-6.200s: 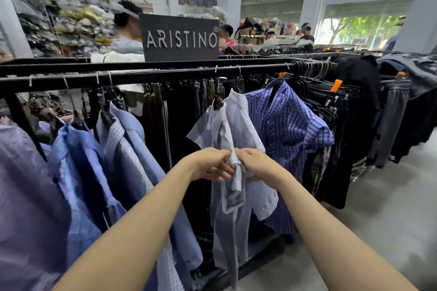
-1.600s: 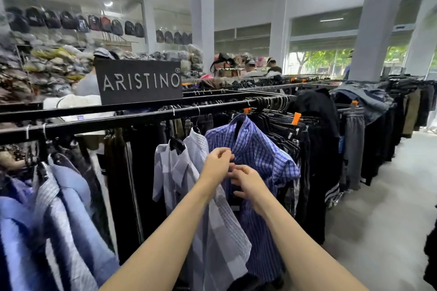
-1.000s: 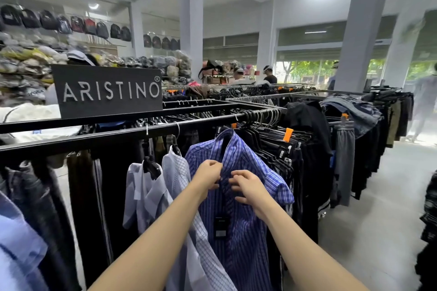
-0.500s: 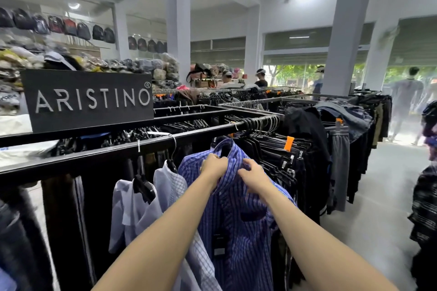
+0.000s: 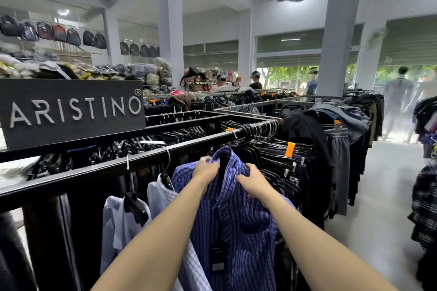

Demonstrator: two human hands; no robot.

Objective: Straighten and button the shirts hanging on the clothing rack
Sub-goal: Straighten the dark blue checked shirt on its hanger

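A blue striped shirt [image 5: 236, 227] hangs on the black rack rail [image 5: 99, 170], with a dark price tag low on its front. My left hand [image 5: 206, 170] grips the left side of its collar and my right hand [image 5: 251, 179] grips the right side, both just below the hanger neck. To its left hangs a white checked shirt [image 5: 163, 198] and a pale shirt [image 5: 113, 222] on a black hanger. My fingertips are hidden in the collar fabric.
A black ARISTINO sign [image 5: 71, 111] stands on the rack at left. Dark trousers on clip hangers [image 5: 279, 156] crowd the rail to the right. A grey floor aisle [image 5: 378, 196] runs along the right, with white pillars, people and mannequins farther back.
Both hands left the white checked shirt, moved right to the blue striped shirt and climbed from its chest to its collar. My view has moved right and risen.
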